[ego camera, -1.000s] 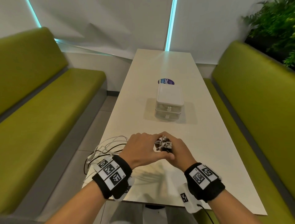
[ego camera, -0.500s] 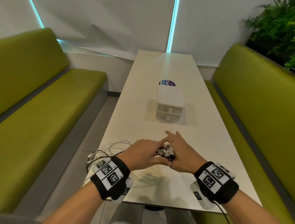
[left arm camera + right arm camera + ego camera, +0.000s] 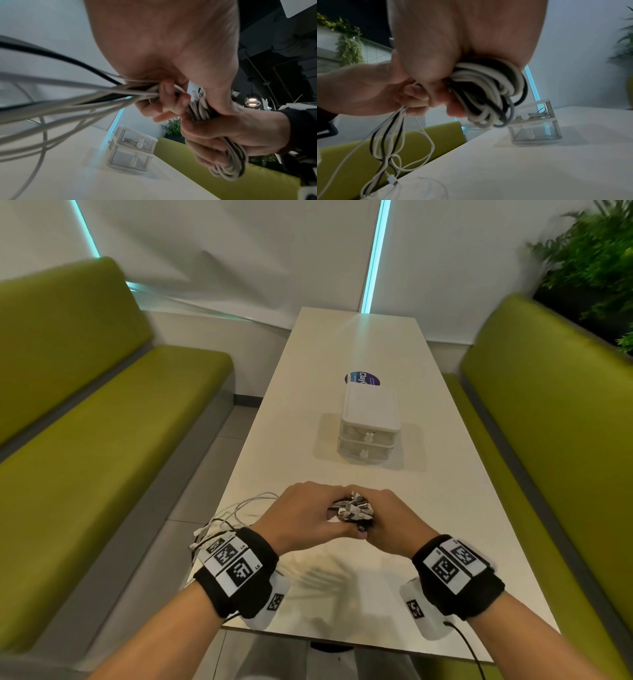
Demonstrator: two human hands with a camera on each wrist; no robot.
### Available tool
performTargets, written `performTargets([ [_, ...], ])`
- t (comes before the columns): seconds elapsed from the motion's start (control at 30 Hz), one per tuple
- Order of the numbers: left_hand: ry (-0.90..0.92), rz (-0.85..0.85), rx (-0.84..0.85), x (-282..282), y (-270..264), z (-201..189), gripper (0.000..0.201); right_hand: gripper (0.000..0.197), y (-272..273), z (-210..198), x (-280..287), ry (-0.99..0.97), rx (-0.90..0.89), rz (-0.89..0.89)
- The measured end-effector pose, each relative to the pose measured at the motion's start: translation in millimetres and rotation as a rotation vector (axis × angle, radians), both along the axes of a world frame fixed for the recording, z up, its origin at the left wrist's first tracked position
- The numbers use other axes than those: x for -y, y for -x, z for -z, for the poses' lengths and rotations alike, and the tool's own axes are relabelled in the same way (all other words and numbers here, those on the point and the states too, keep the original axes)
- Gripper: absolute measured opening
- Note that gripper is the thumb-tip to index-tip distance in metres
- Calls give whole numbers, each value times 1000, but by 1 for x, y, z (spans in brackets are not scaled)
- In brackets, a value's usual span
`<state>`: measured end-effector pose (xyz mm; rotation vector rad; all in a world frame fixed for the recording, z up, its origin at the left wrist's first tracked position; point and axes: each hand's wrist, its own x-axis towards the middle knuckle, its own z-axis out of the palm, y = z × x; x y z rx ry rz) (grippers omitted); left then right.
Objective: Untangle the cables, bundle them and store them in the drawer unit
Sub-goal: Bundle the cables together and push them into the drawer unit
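Observation:
Both hands meet above the near part of the white table [image 3: 445, 508]. My right hand [image 3: 387, 518] grips a coiled bundle of white and black cables [image 3: 352, 510] [image 3: 489, 92], with several plug ends sticking up out of the fist. My left hand [image 3: 308, 515] grips the loose strands [image 3: 85, 97] just left of the coil. These strands trail down to the table's left edge [image 3: 233, 508], where plug ends [image 3: 392, 180] hang. The small white two-drawer unit [image 3: 370, 426] stands further back in the middle of the table, both drawers shut; cables show inside the upper drawer [image 3: 135, 142].
Green benches [image 3: 102, 440] [image 3: 548, 440] run along both sides of the table. A round purple sticker [image 3: 361, 379] lies behind the drawer unit. Plants [image 3: 596, 268] stand at the back right. Bare tabletop lies between my hands and the drawer unit.
My right hand's fingers, stretched forward half a second ago, have curled back round the coil. Both hands have stayed together in about the same spot above the table.

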<state>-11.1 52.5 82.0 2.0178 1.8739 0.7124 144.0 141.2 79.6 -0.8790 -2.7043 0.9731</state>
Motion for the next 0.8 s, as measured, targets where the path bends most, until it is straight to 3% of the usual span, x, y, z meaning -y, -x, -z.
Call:
performTargets([
  [0.07, -5, -27, 18, -1, 2, -2, 45, 14, 3, -6, -2, -105, 39, 18],
  [0.17, 78, -64, 98, -4, 10, -3, 39, 30, 4, -7, -3, -212, 68, 63],
  [0.3, 185, -92, 4, -6, 14, 4, 31, 24, 1, -4, -1, -235, 110, 89],
  [0.43, 220, -88, -4, -2, 16, 15, 43, 12, -5, -4, -3, -43, 9, 141],
  [0.6, 296, -119, 342, 7, 22, 26, 45, 12, -9, -2, -2, 248, -220, 258],
  [0.67, 266, -127, 393, 7, 25, 24, 43, 4, -7, -2, -2, 377, -343, 316],
  [0.8, 181, -157, 448, 4, 21, 21, 48, 12, -6, -7, -4, 457, -467, 377],
])
